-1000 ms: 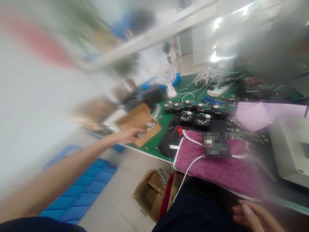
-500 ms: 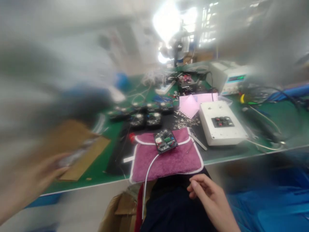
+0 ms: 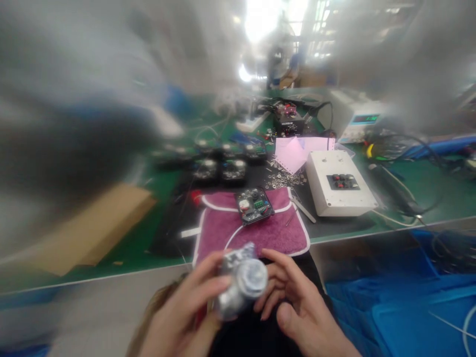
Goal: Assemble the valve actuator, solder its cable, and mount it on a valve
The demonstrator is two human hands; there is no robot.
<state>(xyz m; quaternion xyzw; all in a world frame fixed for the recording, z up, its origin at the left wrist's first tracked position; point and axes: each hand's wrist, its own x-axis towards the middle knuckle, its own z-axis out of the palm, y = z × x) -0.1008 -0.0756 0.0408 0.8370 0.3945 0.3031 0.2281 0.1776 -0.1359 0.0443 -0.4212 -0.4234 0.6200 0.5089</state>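
My left hand (image 3: pixel 186 310) is wrapped around a silvery wrapped part (image 3: pixel 240 285) held over my lap near the bench's front edge. My right hand (image 3: pixel 301 310) touches the same part from the right, fingers curled against it. Just beyond, a black circuit module (image 3: pixel 255 205) with a white knob and green terminals lies on a purple towel (image 3: pixel 223 230) at the bench edge. The left half of the view is smeared by motion.
A white box with red and black buttons (image 3: pixel 340 183) stands right of the towel. Several more black modules (image 3: pixel 219 168), loose screws (image 3: pixel 280 181), pink paper (image 3: pixel 293 151) and a cardboard box (image 3: pixel 92 230) lie on the green bench (image 3: pixel 427 198). Blue bins (image 3: pixel 409 312) sit at lower right.
My left hand came back from the cardboard box on the left with the silvery part and brought it to my lap. My right hand rose to meet it. The view swung right.
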